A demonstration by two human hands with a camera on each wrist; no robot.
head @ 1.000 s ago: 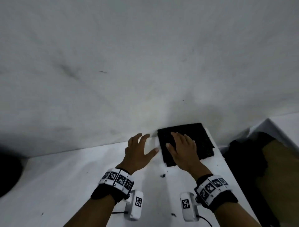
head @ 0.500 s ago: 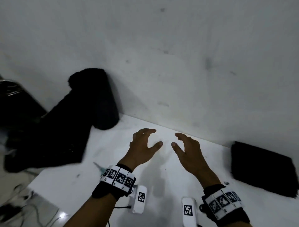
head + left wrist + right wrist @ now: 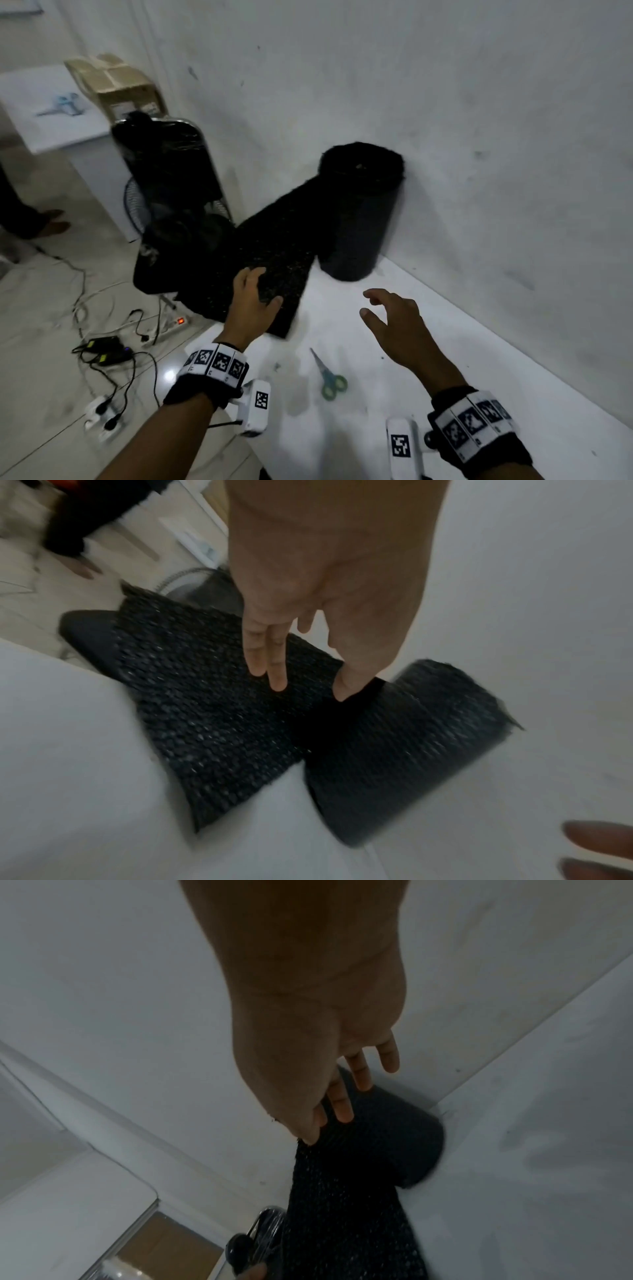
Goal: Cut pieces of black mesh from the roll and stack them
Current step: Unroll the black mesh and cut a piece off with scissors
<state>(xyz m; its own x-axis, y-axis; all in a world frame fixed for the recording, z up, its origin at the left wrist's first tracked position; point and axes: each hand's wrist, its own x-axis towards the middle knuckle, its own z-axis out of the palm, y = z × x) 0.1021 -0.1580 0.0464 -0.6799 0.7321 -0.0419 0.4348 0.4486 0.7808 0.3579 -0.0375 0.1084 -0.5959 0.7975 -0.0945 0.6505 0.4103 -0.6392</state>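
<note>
Standing against the wall, the black mesh roll (image 3: 359, 212) trails a coarse unrolled sheet.

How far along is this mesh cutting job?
No finished stack shows in these views. The left hand is reaching onto the unrolled mesh flap beside the roll; the right hand hovers empty. Still left: picking up the scissors, cutting, stacking.

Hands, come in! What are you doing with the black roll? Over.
Left hand on unrolled mesh, fingers straight. Right hand open, empty, nearing roll. Scissors lying on table, untouched.
</note>
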